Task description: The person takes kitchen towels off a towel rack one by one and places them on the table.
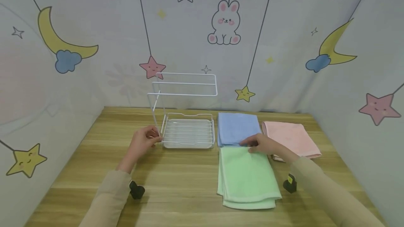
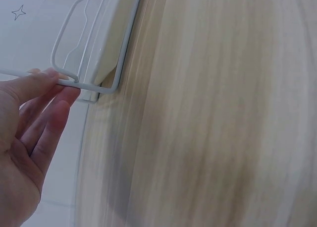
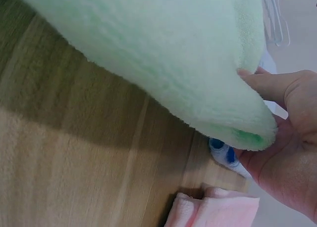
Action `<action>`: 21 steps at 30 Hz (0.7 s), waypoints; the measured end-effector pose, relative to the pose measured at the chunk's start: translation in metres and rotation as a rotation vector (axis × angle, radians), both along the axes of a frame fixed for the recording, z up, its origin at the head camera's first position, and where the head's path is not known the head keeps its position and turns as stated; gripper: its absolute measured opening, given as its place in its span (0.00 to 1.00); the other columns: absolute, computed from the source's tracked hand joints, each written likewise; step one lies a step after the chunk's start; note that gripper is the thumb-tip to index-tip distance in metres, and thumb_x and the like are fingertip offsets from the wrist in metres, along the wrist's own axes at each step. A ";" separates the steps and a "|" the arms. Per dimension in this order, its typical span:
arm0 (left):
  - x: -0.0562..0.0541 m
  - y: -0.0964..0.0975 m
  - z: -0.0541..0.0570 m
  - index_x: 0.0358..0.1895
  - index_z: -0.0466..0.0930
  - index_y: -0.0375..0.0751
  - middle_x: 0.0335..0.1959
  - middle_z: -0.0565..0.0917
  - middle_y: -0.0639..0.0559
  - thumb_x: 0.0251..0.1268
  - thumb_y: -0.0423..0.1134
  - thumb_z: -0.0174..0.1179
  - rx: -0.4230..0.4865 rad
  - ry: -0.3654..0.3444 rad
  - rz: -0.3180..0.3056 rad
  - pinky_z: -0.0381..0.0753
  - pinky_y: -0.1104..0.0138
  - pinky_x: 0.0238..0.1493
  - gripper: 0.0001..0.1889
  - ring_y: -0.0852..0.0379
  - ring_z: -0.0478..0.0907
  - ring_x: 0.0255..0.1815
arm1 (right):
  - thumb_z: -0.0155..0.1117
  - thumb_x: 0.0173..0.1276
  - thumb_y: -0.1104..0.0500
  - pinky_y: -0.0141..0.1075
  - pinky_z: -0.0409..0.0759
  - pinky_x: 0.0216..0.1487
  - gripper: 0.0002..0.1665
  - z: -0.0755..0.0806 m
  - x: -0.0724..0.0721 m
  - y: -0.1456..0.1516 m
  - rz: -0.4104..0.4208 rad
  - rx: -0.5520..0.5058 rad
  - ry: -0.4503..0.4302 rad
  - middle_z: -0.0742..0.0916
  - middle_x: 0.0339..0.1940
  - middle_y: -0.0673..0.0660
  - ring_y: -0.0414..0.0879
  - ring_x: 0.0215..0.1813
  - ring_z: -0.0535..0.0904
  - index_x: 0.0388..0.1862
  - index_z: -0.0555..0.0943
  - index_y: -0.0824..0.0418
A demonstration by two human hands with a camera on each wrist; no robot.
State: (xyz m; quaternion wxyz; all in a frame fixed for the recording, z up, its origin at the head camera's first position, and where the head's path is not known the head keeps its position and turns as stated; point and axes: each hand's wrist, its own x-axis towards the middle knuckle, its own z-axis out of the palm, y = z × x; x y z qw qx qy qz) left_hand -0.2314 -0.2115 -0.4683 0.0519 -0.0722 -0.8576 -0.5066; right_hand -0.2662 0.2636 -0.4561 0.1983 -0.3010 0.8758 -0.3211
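Observation:
A white wire rack with a raised top frame stands at the back of the table, over a shallow white tray. At its front left corner my left hand pinches the wire between thumb and fingertips, as the left wrist view also shows. My right hand holds the far edge of a folded green towel. In the right wrist view the thumb lies on top of the green cloth, while the fingers are mostly hidden beneath it.
Behind the green towel lies a folded blue towel, just right of the rack. A folded pink towel is at the right, beyond my right wrist. Cartoon-printed cloth encloses the wooden table at the back and sides.

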 end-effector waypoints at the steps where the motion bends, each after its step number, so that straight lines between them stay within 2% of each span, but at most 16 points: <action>1: 0.000 0.000 0.000 0.34 0.77 0.32 0.34 0.88 0.33 0.58 0.28 0.68 -0.001 0.000 0.000 0.87 0.64 0.26 0.08 0.45 0.87 0.34 | 0.63 0.68 0.65 0.25 0.77 0.42 0.21 -0.001 0.000 0.000 0.000 -0.001 0.002 0.87 0.52 0.65 0.36 0.43 0.76 0.59 0.80 0.68; 5: -0.001 0.001 0.000 0.34 0.77 0.33 0.34 0.88 0.33 0.58 0.28 0.68 -0.007 -0.002 -0.001 0.86 0.65 0.25 0.08 0.44 0.87 0.34 | 0.64 0.68 0.66 0.26 0.72 0.36 0.22 -0.003 -0.001 0.002 -0.014 -0.004 -0.004 0.86 0.41 0.60 0.36 0.36 0.72 0.61 0.79 0.67; 7: -0.001 0.002 0.000 0.34 0.77 0.33 0.34 0.88 0.33 0.58 0.27 0.68 -0.006 -0.002 -0.001 0.86 0.65 0.25 0.07 0.44 0.87 0.34 | 0.64 0.68 0.66 0.26 0.71 0.35 0.22 -0.003 0.000 0.003 -0.018 -0.004 -0.006 0.85 0.39 0.58 0.37 0.36 0.71 0.61 0.79 0.67; 16: -0.003 0.005 0.000 0.35 0.76 0.33 0.35 0.88 0.33 0.58 0.27 0.68 -0.004 -0.006 -0.006 0.87 0.63 0.26 0.08 0.43 0.87 0.35 | 0.62 0.69 0.66 0.27 0.71 0.35 0.22 -0.002 0.006 0.003 -0.055 0.016 0.000 0.84 0.39 0.55 0.39 0.36 0.71 0.62 0.79 0.63; 21: -0.003 0.003 0.001 0.36 0.77 0.32 0.36 0.87 0.33 0.58 0.28 0.68 -0.025 -0.004 -0.013 0.87 0.63 0.27 0.08 0.40 0.87 0.36 | 0.63 0.69 0.65 0.28 0.73 0.37 0.20 -0.005 0.009 0.003 -0.076 0.032 0.074 0.86 0.42 0.54 0.39 0.38 0.73 0.60 0.81 0.61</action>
